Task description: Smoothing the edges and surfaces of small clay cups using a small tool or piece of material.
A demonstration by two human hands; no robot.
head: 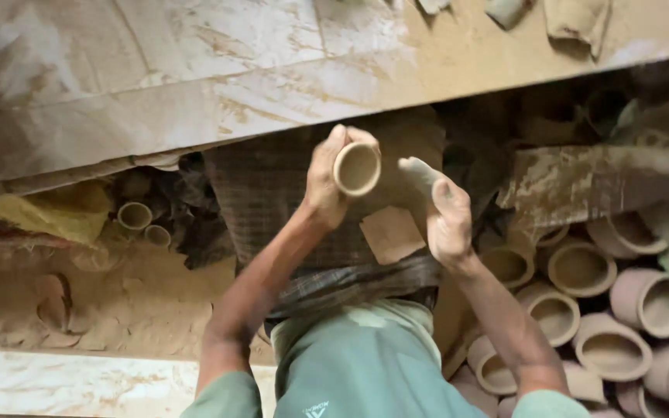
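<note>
- the left hand (327,182) is closed around a small unfired clay cup (357,169), held up in the air over the lap with its open mouth toward the camera, roughly centre frame.
- the right hand (447,217) is at 3 o'clock of the cup, near but apart from it, gripping a flat pale piece (418,172) whose tip points at the rim; whether that piece is a tool, a rag or a clay scrap i cannot tell.
- the grip looks tight and the wall thin, so my guess is that squeezing could dent or oval the rim if the clay is not yet firm.
- a slip would drop the cup onto the checked cloth (272,193) on the lap or the dusty floor (118,302), likely chipping it.
- the stack of finished cups (582,271) lies close at 4 o'clock; a swing of the right elbow could knock them together.
- the cup's base and outer wall are hidden behind the fingers.
- the dark space under the clay-smeared slab (195,70), at 1 o'clock, holds more pots too dim to count.
- two small cups (142,220) at 9 o'clock are half buried among rags.
</note>
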